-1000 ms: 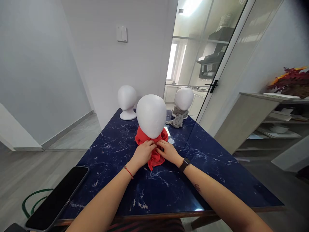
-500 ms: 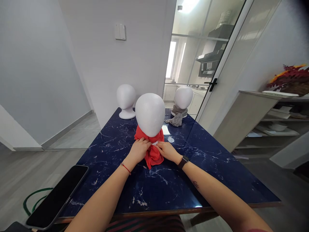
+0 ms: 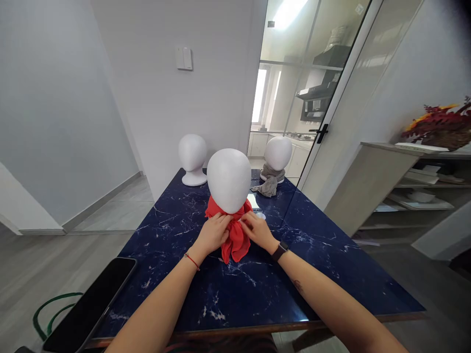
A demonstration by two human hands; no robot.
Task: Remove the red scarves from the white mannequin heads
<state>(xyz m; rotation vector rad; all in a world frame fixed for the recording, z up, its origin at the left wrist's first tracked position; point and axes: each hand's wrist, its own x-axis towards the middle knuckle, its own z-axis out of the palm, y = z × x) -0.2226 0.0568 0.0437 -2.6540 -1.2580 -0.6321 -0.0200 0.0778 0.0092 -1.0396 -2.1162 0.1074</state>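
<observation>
While we are leaning over the dark blue marble table (image 3: 331,274), we are listing its contents from the near edge outward.

Item, near left corner: a black phone (image 3: 88,304), lying face up and overhanging the edge, well apart from our hands.

Item, wrists: we are wearing a red string bracelet (image 3: 192,260) on the left and a black watch (image 3: 279,251) on the right.

Item, left hand (image 3: 212,235): the fingers are curling in and pinching a fold of the red scarf (image 3: 235,242) just under the chin line. The thumb is hidden from us.

Item, right hand (image 3: 258,230): the fingers are bunching together and pressing on the same cloth from the other side, the tips almost meeting those of the left.

Item, red scarf: it is wrapping the neck of the foam head (image 3: 228,179), and its loose tail is hanging down to the tabletop between our hands. We are judging it thin, soft and limp, apt to slip through a slack grip. It is best taken by the gathered folds close to the neck, not by the tail.

Item, foam head: white, upright, at mid-table. We are judging it light and easily tipped or dented, so any pull on the cloth is best kept gentle.

Item, far end: a bare white head (image 3: 193,156) on the left, and another head (image 3: 278,154) on the right with a grey scarf (image 3: 268,184) trailing at its base.
</observation>
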